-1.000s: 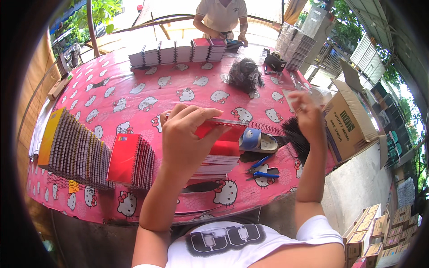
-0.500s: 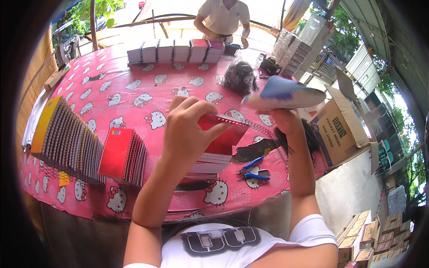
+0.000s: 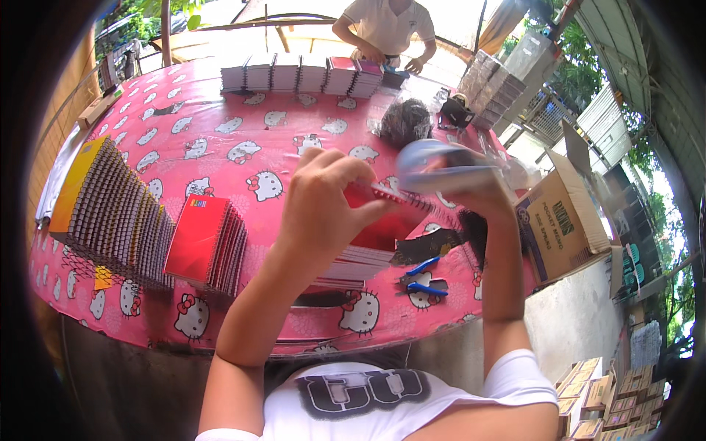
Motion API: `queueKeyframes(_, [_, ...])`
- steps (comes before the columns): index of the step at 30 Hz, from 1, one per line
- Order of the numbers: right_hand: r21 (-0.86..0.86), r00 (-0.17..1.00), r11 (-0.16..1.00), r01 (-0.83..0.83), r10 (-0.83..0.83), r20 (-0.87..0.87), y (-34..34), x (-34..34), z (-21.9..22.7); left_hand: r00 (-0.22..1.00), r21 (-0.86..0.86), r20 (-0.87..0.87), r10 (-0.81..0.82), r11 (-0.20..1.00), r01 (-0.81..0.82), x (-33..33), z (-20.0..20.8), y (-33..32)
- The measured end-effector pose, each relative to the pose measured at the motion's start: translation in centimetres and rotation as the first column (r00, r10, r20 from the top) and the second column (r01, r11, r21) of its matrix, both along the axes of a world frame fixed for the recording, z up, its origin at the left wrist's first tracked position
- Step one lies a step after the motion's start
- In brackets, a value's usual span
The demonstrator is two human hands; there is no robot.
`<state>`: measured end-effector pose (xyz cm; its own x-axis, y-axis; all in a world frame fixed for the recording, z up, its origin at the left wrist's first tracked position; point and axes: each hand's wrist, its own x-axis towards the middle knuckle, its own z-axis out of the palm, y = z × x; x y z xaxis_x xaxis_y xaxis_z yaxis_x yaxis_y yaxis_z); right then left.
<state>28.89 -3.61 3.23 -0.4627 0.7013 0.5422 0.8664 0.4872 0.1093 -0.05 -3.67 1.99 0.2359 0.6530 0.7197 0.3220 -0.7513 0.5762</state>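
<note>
My left hand (image 3: 323,195) pinches the punched edge of a red-covered notebook (image 3: 379,229), held above a stack of page blocks (image 3: 353,266). A spiral wire (image 3: 418,201) runs along that edge and out past it to the right. My right hand (image 3: 485,192) is closed around a flat, oblong blue-and-white thing (image 3: 430,165), slipper-like in outline but smeared by motion, beside the wire. Blue-handled cutting pliers (image 3: 424,281) lie on the table below the notebook. Part of the notebook is hidden behind my left hand.
Red spiral notebooks (image 3: 202,239) and a long row of yellow-covered ones (image 3: 110,209) stand at left. More notebooks (image 3: 298,73) line the far side, near another person (image 3: 386,33). A black plastic-wrapped bundle (image 3: 406,121) and an open cardboard box (image 3: 562,217) are at right.
My right hand and the blue-and-white thing have swung slightly, bringing the thing's left end lower, nearer the wire. My left hand keeps its pinch on the notebook. The whole view has shifted a little.
</note>
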Motion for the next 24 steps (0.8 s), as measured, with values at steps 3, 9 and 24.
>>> queueKeyframes(3, [-0.321, 0.549, 0.815, -0.483, -0.005, -0.836, -0.1, 0.2, 0.7, 0.996, 0.01, 0.084, 0.019, 1.0, -0.02, -0.2, -0.5, 0.1])
queueKeyframes(9, [-0.33, 0.571, 0.82, -0.467, -0.005, -0.821, -0.5, 0.3, 0.5, 0.99, -0.034, 0.143, -0.003, 0.999, 0.008, -0.3, -0.9, 0.3])
queueKeyframes(24, [-0.324, 0.496, 0.796, -0.511, -0.035, -0.868, 1.6, -5.0, 2.8, 0.753, -0.423, 0.657, -0.039, 0.808, 0.411, -2.2, -3.1, 0.3])
